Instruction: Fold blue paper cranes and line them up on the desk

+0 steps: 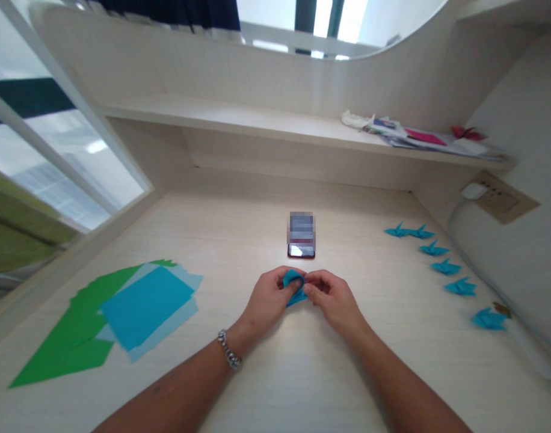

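Observation:
A small piece of blue origami paper [295, 294], partly folded, is held between both hands just above the middle of the desk. My left hand [270, 296] is closed on its left side, the thumb pressing on the paper's face. At the right edge, the fingertips of my right hand [333, 296] pinch the same paper. Fingers cover part of the folds. Beyond my hands lies a phone [301, 236] with its screen lit. Several folded blue paper cranes [446, 267] stand in a line on the right.
Blue paper sheets [149, 307] lie on green sheets [72, 337] at the left. A shelf [257, 123] with papers [420, 138] on it spans the back. Along the right wall, a cable [453, 231] runs from a socket [501, 201] past the cranes.

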Tool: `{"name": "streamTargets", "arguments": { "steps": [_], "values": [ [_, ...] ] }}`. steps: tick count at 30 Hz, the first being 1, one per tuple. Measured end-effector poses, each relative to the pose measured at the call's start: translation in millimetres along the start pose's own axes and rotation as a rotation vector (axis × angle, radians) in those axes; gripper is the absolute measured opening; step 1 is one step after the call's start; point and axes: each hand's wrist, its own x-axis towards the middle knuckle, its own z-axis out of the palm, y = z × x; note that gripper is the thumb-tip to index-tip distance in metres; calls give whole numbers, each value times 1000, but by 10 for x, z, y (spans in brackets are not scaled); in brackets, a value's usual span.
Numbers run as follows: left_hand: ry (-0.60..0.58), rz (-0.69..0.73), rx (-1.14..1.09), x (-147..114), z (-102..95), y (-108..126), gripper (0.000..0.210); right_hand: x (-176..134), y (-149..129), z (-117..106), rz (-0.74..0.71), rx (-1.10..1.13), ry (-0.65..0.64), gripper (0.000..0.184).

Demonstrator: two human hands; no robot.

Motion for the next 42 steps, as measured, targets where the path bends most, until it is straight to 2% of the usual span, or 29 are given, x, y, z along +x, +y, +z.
{"name": "streamTargets", "arguments": {
  "steps": [8, 12, 19, 25, 30, 36, 42],
  "values": [
    [19, 3, -25, -26, 20, 53, 15, -21, -66, 21, 17, -69, 56, 20],
    [-2, -45, -116, -18, 25, 35, 19, -21, -84, 1, -7, -106, 70, 19],
    [30, -79, -181, -3, 44, 16, 20, -45, -111, -18, -66, -203, 93, 18],
    [15, -80, -153, -18, 44, 18, 26, -43, -104, -1, -54, -222, 111, 15],
    [-8, -83, -98, -16, 60, 0, 29, -46, -70, 15, -40, -258, 181, 15],
    [51, -66, 31, -5, 66, -36, 23, -44, -54, 13, -43, -251, 166, 13],
    [3, -43, 42, -9, 56, -67, 17, -45, -76, 12, -100, -269, 149, 14]
  ]
}}
